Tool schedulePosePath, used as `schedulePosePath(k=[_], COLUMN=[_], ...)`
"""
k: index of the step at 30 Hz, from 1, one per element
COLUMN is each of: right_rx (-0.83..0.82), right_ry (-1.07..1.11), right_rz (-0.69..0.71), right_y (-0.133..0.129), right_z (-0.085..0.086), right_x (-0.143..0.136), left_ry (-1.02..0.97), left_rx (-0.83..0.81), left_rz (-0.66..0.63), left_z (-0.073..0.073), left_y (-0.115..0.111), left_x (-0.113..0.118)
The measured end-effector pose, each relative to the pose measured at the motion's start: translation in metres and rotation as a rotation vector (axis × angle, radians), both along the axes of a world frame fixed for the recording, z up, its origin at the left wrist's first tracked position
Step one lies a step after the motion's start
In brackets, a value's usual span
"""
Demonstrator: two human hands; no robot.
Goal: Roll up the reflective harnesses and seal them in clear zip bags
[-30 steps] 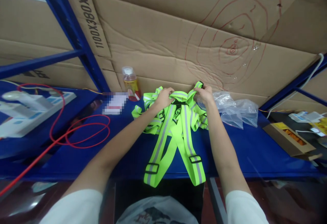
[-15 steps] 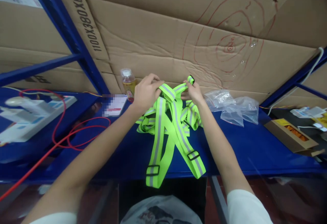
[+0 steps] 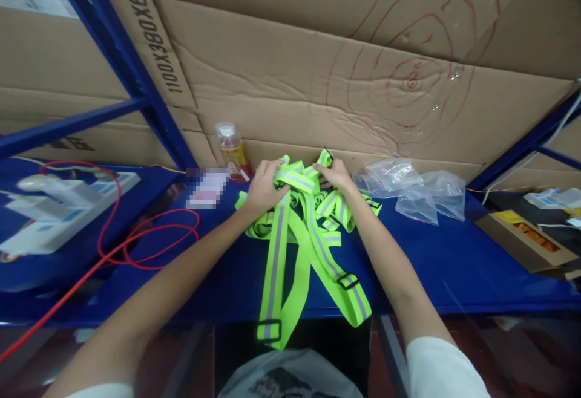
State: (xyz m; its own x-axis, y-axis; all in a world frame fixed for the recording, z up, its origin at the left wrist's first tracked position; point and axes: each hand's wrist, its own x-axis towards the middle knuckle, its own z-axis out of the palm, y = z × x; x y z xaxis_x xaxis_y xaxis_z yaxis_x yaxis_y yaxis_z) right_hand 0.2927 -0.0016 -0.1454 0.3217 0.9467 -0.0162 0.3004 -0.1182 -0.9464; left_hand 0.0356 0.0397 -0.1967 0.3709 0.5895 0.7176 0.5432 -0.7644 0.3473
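Bright green reflective straps (image 3: 276, 265) with grey stripes and black buckles lie heaped on the blue shelf and hang over its front edge. My left hand (image 3: 265, 187) is closed around the bunched upper part of the straps. On the other side of the bunch, my right hand (image 3: 334, 175) grips a strap end beside a small black buckle. Two long loops trail toward me, each with a black slide buckle. Some of my fingertips are hidden behind the webbing.
A bottle (image 3: 233, 153) stands behind my left hand, near a white box (image 3: 207, 189). Clear plastic bags (image 3: 408, 189) lie to the right, with an open cardboard box (image 3: 526, 241) beyond. Red cable (image 3: 131, 238) and a power strip (image 3: 68, 213) are at left. Cardboard (image 3: 272, 83) backs the shelf.
Both hands have lowered slightly and come nearer each other, bunching the upper straps. The left hanging loop reaches lower, and the right loop has swung a little outward.
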Motion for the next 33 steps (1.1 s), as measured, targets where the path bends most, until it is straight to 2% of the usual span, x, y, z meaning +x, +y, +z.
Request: schedulePosePath(k=[4, 6, 8, 13, 19, 27, 33], right_rx=[0.01, 0.012, 0.001, -0.025, -0.021, -0.007, -0.007], right_ry=[-0.041, -0.051, -0.053, -0.046, -0.094, -0.117, -0.074], right_rz=[-0.012, -0.02, -0.016, 0.016, 0.061, 0.091, 0.092], right_y=[-0.001, -0.002, -0.003, -0.007, -0.008, -0.008, -0.006], right_z=[0.003, 0.004, 0.006, 0.006, 0.001, 0.006, 0.01], right_x=[-0.001, -0.002, -0.002, -0.001, -0.001, -0.005, -0.008], left_ry=[0.156, 0.234, 0.267, 0.282, 0.15, 0.277, 0.181], left_rx=[0.146, 0.142, 0.113, 0.016, -0.112, -0.058, -0.008], left_rz=[-0.184, -0.293, -0.324, -0.212, -0.031, -0.053, -0.087], left_z=[0.003, 0.003, 0.001, -0.005, -0.009, -0.009, -0.01], left_y=[-0.007, -0.007, -0.005, 0.003, 0.008, -0.005, -0.005], left_x=[-0.003, -0.005, -0.006, -0.002, 0.009, 0.011, 0.007])
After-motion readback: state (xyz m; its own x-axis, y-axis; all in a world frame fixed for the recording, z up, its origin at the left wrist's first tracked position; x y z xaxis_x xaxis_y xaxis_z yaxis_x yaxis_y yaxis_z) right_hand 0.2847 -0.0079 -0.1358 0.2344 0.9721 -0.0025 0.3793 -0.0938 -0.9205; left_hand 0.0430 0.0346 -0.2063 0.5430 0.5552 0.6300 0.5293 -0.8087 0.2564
